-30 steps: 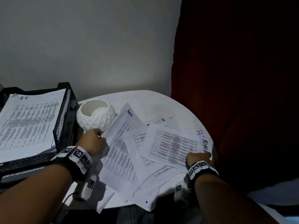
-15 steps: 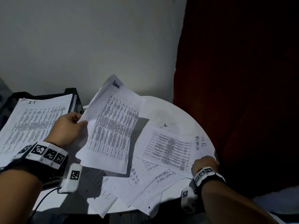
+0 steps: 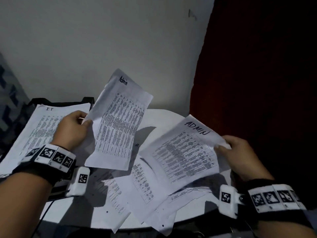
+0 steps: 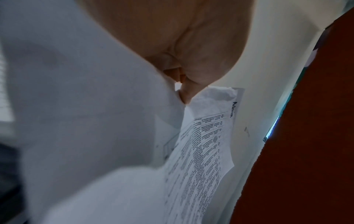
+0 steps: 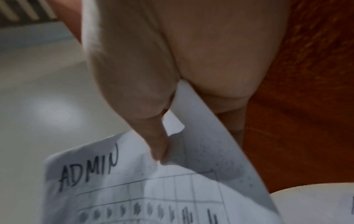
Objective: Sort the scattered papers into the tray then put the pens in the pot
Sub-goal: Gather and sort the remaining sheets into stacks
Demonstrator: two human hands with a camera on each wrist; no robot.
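Note:
My left hand (image 3: pixel 75 129) pinches the left edge of a printed sheet headed "Admin" (image 3: pixel 118 122) and holds it up above the table; the same Admin sheet (image 4: pixel 203 151) hangs below my thumb in the left wrist view. My right hand (image 3: pixel 235 155) pinches the right edge of a second sheet headed "ADMIN" (image 3: pixel 185 152), lifted off the pile; that ADMIN sheet (image 5: pixel 134 189) fills the right wrist view. Several loose papers (image 3: pixel 137 189) lie overlapped on the round white table (image 3: pixel 164 117). The black mesh tray (image 3: pixel 87 100) at left holds a stack topped by an "IT" sheet (image 3: pixel 39 127). The pot and pens are hidden.
A pale wall rises behind the table. A dark red curtain (image 3: pixel 257 83) hangs close on the right. The table's front edge is overhung by some of the loose papers.
My left hand raised its Admin sheet higher, off the table. My right hand, which rested at the pile's right edge, now holds up the ADMIN sheet. The white pot is now hidden.

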